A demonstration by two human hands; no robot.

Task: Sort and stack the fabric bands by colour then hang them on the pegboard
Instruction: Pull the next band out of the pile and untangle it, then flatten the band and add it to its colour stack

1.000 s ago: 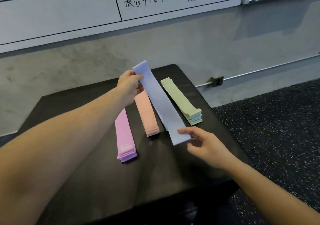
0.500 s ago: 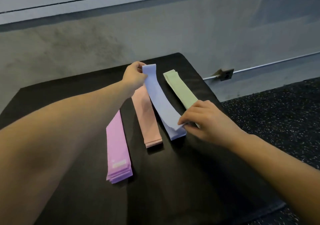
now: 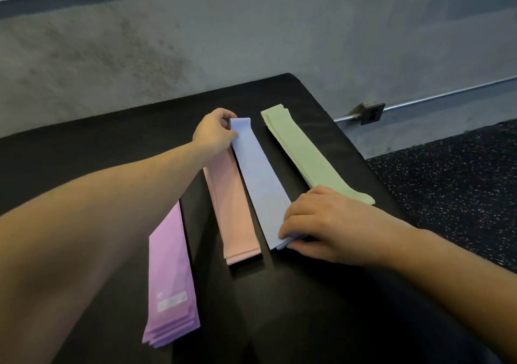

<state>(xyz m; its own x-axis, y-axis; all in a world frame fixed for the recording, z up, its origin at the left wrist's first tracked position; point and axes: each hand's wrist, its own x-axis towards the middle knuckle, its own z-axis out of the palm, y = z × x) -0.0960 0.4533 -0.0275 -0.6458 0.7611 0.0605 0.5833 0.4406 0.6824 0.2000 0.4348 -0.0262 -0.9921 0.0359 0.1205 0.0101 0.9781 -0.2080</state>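
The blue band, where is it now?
In the head view, the blue band lies on the black table between the pink stack and the green stack.

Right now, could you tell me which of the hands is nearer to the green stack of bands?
The right hand. It sits on the near end of the blue stack, right beside the green stack's near end. The left hand holds the blue stack's far end, farther from the green.

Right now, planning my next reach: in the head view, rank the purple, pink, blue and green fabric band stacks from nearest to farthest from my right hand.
1. Blue fabric band stack: under the right hand.
2. Green fabric band stack: just right.
3. Pink fabric band stack: left of blue.
4. Purple fabric band stack: far left.
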